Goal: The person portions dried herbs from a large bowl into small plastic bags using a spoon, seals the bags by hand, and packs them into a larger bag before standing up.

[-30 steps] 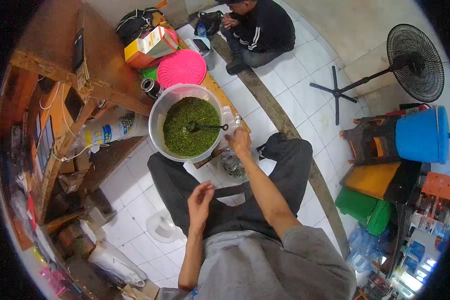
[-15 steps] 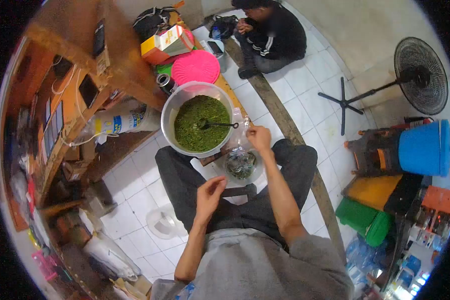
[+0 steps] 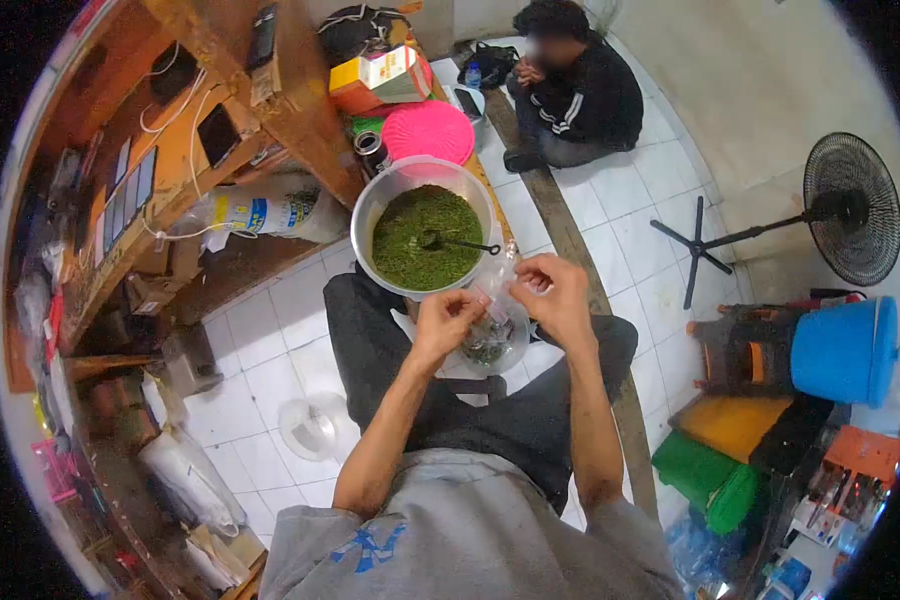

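Between my two hands is a small clear plastic bag [image 3: 497, 285]. My left hand [image 3: 446, 325] pinches its near left side, and my right hand [image 3: 558, 298] grips it from the right. Just beyond stands a large whitish basin [image 3: 362, 232] of shredded green leaf [image 3: 410, 222]. A dark-handled scoop [image 3: 463, 244] rests in the leaf, its handle pointing right. Below my hands sits a clear tub [image 3: 516, 357] with small packets of dark green stuff [image 3: 488, 346], partly hidden by my hands.
A pink lid [image 3: 430, 132], an open can [image 3: 371, 150] and a yellow-and-red box [image 3: 380, 82] stand behind the basin. A person [image 3: 585, 95] sits on the floor at the back. Shelves [image 3: 185, 150] rise on the left; a fan [image 3: 850, 208] stands right.
My right hand, near the plastic, and my left hand, earlier apart with nothing visible in it, have come together over the tub with the bag. The view has shifted slightly.
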`<state>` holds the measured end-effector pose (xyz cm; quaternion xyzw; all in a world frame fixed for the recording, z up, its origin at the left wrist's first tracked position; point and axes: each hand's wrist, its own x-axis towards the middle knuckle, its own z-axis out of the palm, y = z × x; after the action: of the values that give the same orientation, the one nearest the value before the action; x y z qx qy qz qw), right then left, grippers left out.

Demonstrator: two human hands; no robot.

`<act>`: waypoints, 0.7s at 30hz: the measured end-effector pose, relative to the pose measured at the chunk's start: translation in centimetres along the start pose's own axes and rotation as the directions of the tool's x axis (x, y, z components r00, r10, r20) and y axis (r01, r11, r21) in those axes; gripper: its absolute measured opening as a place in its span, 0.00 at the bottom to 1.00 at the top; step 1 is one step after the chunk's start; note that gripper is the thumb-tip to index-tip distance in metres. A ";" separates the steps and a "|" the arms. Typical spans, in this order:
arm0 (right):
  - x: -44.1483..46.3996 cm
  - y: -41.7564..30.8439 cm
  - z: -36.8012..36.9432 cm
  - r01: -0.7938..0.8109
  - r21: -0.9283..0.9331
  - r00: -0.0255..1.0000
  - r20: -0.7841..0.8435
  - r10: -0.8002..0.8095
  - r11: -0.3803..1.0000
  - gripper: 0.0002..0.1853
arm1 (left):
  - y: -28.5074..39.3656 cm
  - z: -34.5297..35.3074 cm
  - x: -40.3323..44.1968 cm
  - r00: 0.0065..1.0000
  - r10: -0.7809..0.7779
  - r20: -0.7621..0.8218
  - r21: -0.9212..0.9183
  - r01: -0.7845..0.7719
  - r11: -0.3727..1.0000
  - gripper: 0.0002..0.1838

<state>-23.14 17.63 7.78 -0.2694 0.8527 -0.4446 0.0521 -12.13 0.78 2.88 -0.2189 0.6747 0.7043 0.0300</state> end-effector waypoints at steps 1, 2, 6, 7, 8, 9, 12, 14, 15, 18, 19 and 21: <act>-0.5 -0.9 0.1 -0.033 0.136 0.997 0.077 0.023 0.990 0.17 | 0.3 -0.4 -0.2 0.999 -0.050 -0.003 -0.078 0.050 0.996 0.12; -1.0 -1.6 0.4 -0.079 0.267 0.987 0.157 0.038 0.961 0.21 | 0.2 -0.7 -0.4 0.999 -0.051 -0.016 -0.078 0.050 0.996 0.12; -1.4 -3.0 1.8 -0.099 0.373 0.982 0.187 0.030 0.922 0.16 | 0.3 -1.0 -0.4 0.997 0.071 -0.042 -0.167 -0.077 0.983 0.11; -1.3 -2.8 2.0 -0.096 0.375 0.984 0.175 0.031 0.922 0.14 | 0.5 -1.1 -0.5 0.994 0.091 -0.058 -0.115 -0.097 0.989 0.10; -1.2 -2.9 2.1 -0.093 0.376 0.983 0.181 0.025 0.922 0.14 | 0.9 -1.2 -0.7 0.994 0.091 -0.066 -0.116 -0.098 0.988 0.10; -1.1 -3.1 2.1 -0.087 0.375 0.985 0.171 0.024 0.923 0.14 | 1.9 -1.3 -1.0 0.990 0.117 -0.079 -0.046 -0.121 0.992 0.10; -0.9 -4.9 1.4 -0.033 0.361 0.983 0.181 -0.036 0.932 0.14 | 2.3 -1.3 -1.1 0.976 0.183 -0.122 0.050 -0.178 0.983 0.09; -0.8 -5.2 1.1 0.019 0.344 0.974 0.205 -0.094 0.939 0.14 | 2.5 -1.3 -1.0 0.963 0.223 -0.154 0.071 -0.214 0.974 0.10; -0.8 -5.0 1.2 0.033 0.306 0.976 0.197 -0.098 0.951 0.15 | 2.9 -1.4 -1.1 0.956 0.263 -0.128 0.140 -0.245 0.959 0.09; -0.8 -4.0 1.7 0.083 0.263 0.978 0.163 -0.129 0.961 0.17 | 2.6 -1.3 -1.1 0.944 0.312 -0.106 0.212 -0.285 0.935 0.08; -0.7 -3.9 1.8 0.117 0.259 0.978 0.135 -0.156 0.959 0.17 | 2.5 -1.3 -1.0 0.939 0.324 -0.113 0.219 -0.295 0.930 0.08; -0.8 -4.2 2.1 0.077 0.267 0.984 0.134 -0.116 0.960 0.17 | 2.6 -1.5 -1.1 0.959 0.267 -0.097 0.177 -0.247 0.953 0.08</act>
<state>-20.04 14.53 9.73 -0.3338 0.7662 -0.5339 0.1285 -11.66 -0.57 5.65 -0.1676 0.7535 0.6301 -0.0847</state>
